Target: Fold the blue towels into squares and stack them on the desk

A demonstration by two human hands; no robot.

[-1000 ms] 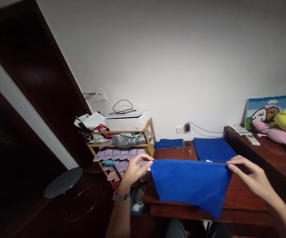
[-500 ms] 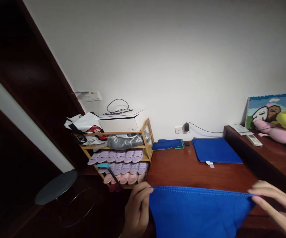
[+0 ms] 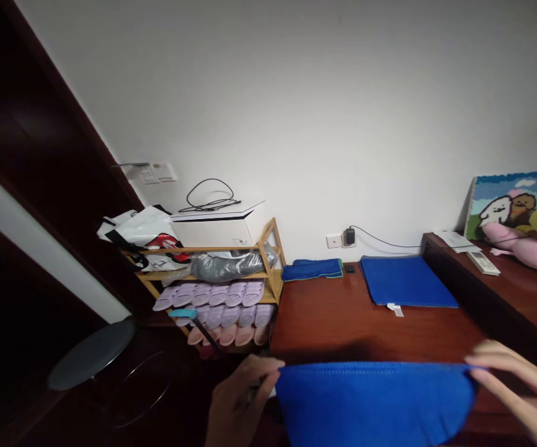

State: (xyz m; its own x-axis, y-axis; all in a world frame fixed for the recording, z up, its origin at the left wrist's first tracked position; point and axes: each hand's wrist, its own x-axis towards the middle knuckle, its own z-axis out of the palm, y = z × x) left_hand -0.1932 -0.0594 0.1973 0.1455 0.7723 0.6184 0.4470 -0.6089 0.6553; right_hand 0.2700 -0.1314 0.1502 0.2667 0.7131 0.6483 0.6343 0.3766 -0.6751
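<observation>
A bright blue cloth (image 3: 370, 400) with a stitched top edge hangs stretched between my two hands, in front of the near side of the reddish-brown table (image 3: 315, 323). My left hand (image 3: 244, 397) pinches its upper left corner. At the upper right corner, the thumb and fingers of my right hand (image 3: 514, 385) are closed on the fabric. The cloth's lower part runs out of the picture. Farther back on the table lie a flat folded blue cloth (image 3: 405, 280) with a white tag (image 3: 395, 309) and a smaller folded dark blue cloth (image 3: 312, 269) with a green edge.
Left of the table stands a wooden rack (image 3: 275, 285) with rows of slippers (image 3: 221, 293), a white box (image 3: 216, 230) and a bag. A round stool (image 3: 94, 354) is at the lower left. A raised ledge (image 3: 524, 292) on the right carries a remote (image 3: 482, 262) and plush toys (image 3: 524, 245).
The blue cloth's top edge sits slightly lower. My left hand has moved down and tilted to the left, while my right hand keeps its hold in about the same spot. The view has shifted a little.
</observation>
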